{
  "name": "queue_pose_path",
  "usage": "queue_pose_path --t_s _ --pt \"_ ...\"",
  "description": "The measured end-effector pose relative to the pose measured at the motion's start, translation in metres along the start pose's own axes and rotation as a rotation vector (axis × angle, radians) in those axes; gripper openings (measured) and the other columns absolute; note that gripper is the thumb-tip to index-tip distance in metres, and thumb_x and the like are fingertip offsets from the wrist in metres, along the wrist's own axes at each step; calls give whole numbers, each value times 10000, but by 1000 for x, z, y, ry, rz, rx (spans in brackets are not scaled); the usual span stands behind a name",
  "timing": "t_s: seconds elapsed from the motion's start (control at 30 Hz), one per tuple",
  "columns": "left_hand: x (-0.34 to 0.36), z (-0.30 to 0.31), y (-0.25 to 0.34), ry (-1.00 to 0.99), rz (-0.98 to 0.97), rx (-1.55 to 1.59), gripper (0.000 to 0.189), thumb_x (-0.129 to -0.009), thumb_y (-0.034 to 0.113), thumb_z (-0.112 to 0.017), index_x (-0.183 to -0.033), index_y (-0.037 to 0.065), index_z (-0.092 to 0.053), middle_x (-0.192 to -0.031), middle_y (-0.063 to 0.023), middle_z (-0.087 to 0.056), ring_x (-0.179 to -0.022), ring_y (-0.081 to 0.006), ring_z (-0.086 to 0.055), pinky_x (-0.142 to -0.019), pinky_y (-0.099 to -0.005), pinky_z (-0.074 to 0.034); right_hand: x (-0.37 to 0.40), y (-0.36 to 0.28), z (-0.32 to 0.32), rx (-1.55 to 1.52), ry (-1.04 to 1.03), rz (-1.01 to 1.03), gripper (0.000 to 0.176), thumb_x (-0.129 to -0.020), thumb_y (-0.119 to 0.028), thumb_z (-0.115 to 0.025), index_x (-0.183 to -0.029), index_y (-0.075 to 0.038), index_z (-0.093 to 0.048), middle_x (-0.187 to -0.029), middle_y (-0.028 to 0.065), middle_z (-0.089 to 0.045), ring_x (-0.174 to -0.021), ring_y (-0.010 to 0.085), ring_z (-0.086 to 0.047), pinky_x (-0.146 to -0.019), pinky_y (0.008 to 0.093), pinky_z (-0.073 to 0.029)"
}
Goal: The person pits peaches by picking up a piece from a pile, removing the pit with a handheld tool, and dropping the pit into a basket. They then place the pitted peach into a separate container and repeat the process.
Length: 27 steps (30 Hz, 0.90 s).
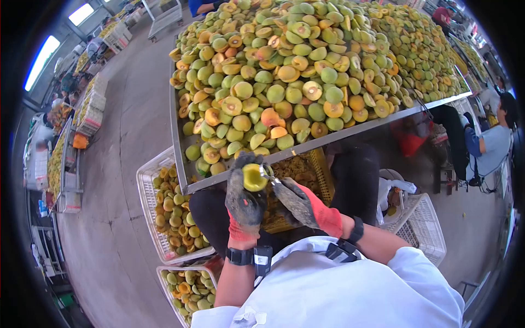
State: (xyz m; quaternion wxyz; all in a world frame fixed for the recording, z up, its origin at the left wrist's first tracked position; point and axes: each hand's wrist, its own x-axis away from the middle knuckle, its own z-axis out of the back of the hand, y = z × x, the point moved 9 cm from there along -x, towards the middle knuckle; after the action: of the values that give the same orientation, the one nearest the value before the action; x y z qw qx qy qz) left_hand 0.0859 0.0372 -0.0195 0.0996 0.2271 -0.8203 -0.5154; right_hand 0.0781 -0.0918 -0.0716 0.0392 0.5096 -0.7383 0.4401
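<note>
My left hand (245, 197), in a dark, stained glove with a red cuff, holds a green-yellow fruit piece (254, 177) upright near the table's front edge. From the right, my right hand (298, 202), gloved the same way, grips a small metal tool (267, 174) whose end touches the fruit's right side. The tool's handle is mostly hidden in the fingers. Just beyond both hands, a large heap of halved fruit (284, 82) lies on a metal-edged table (322, 139). Below the hands is a yellow crate (325, 176) holding scraps.
White crates of fruit halves (156, 218) (167, 284) stand at the left. A white basket (429, 229) and a plastic bag (387, 191) are at the right. A seated person (489, 142) is at the far right. More loaded tables (57, 158) stand far left.
</note>
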Motion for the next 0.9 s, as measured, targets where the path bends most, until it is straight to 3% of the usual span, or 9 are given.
queue_pose_path --t_s 0.03,0.13,0.37,0.43,0.47,0.57,0.7,0.77,0.9 --pt "3 -3 3 -11 6 5 387 -964 160 -471 -1311 -6 -434 -1173 -120 -567 -1101 -260 -571 -958 -362 -489 1 -21 -6 200 50 174 277 -965 -374 -508 -1094 -129 -521 -748 -31 -571 -489 40 -493 -398 183 -367" --pt "23 -14 -22 -207 500 208 418 -890 138 -556 -1280 22 -463 -1125 -100 -576 -1030 -218 -594 -886 -359 -534 4 -44 -3 309 101 248 266 -953 -357 -535 -1064 -116 -506 -737 -38 -534 -509 36 -478 -413 198 -363" --pt "34 14 -32 11 579 130 352 -886 78 -549 -1229 29 -487 -1105 -103 -578 -1020 -239 -602 -917 -385 -524 13 -30 31 468 243 246 215 -939 -268 -576 -994 -61 -548 -739 -41 -549 -570 59 -501 -494 236 -387" --pt "35 13 -36 -1 599 176 353 -885 79 -550 -1229 33 -486 -1110 -104 -576 -1024 -242 -600 -925 -392 -519 26 -49 15 895 228 709 229 -951 -268 -555 -1015 -48 -554 -785 -35 -589 -620 82 -540 -526 268 -418" --pt "35 10 -39 -14 611 224 355 -884 80 -550 -1230 37 -486 -1115 -104 -574 -1027 -245 -598 -933 -400 -514 24 -44 15 929 202 634 150 -937 -133 -558 -1033 -20 -530 -740 79 -570 -671 114 -558 -591 295 -448" --pt "38 8 -39 -2 604 222 359 -878 85 -557 -1227 38 -485 -1131 -109 -570 -1044 -250 -589 -946 -408 -503 31 -47 5 763 113 881 154 -935 -124 -557 -1034 -10 -534 -813 94 -606 -707 133 -577 -605 296 -453" --pt "44 5 -44 -6 650 197 371 -872 94 -569 -1228 38 -483 -1135 -110 -568 -1060 -246 -578 -941 -400 -504 11 -19 28 254 101 466 132 -908 -76 -562 -1016 -9 -523 -863 110 -611 -722 203 -589 -619 319 -460" --pt "45 7 -44 33 605 208 368 -870 90 -569 -1223 41 -476 -1142 -108 -561 -1065 -234 -573 -936 -380 -507 14 -24 22 941 127 517 345 -1024 -308 -377 -1102 -48 -592 -938 10 -630 -807 82 -548 -707 257 -470" --pt "50 13 -55 65 551 197 347 -871 79 -565 -1203 44 -470 -1151 -102 -552 -1067 -229 -571 -930 -372 -510 8 -14 31 1135 177 507 366 -1022 -327 -370 -1075 -42 -592 -872 23 -623 -768 95 -548 -691 287 -469"
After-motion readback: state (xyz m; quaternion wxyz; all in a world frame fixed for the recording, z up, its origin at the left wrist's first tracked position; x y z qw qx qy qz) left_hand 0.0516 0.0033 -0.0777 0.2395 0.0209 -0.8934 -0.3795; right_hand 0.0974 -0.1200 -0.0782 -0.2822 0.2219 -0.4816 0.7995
